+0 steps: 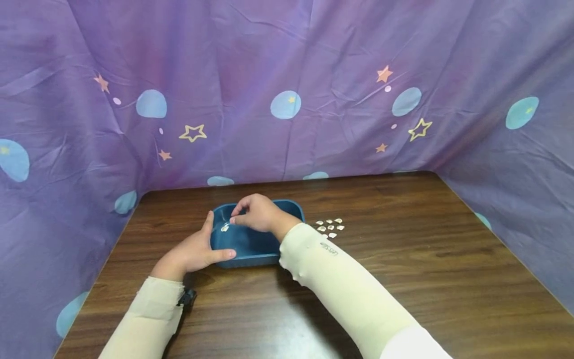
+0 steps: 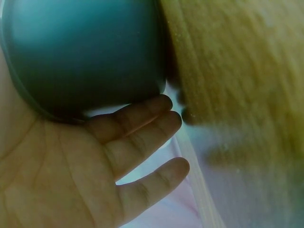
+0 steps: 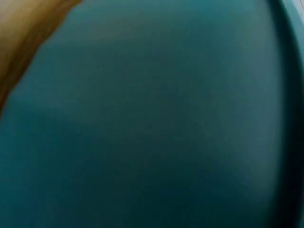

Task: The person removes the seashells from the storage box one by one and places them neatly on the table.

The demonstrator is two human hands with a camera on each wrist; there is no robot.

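A blue rectangular tray point(image 1: 257, 260) sits on the table. My left hand point(image 1: 193, 251) grips its left end, with the thumb on the near rim and the fingers along the outside. In the left wrist view, the fingers point(image 2: 142, 145) of this hand lie against the tray wall. Over the inside of the tray is my right hand point(image 1: 257, 213), its thumb and forefinger tips close together but slightly apart. Just below and left of those tips is a small whitish shell-like piece point(image 1: 225, 227) inside the tray. The right wrist view has only the blurred tray interior point(image 3: 156, 114).
Several similar small whitish pieces point(image 1: 330, 228) lie in loose rows on the wooden table point(image 1: 426, 259), right of the tray. A purple curtain point(image 1: 251, 60) with stars and blue shapes hangs behind the table and along both sides.
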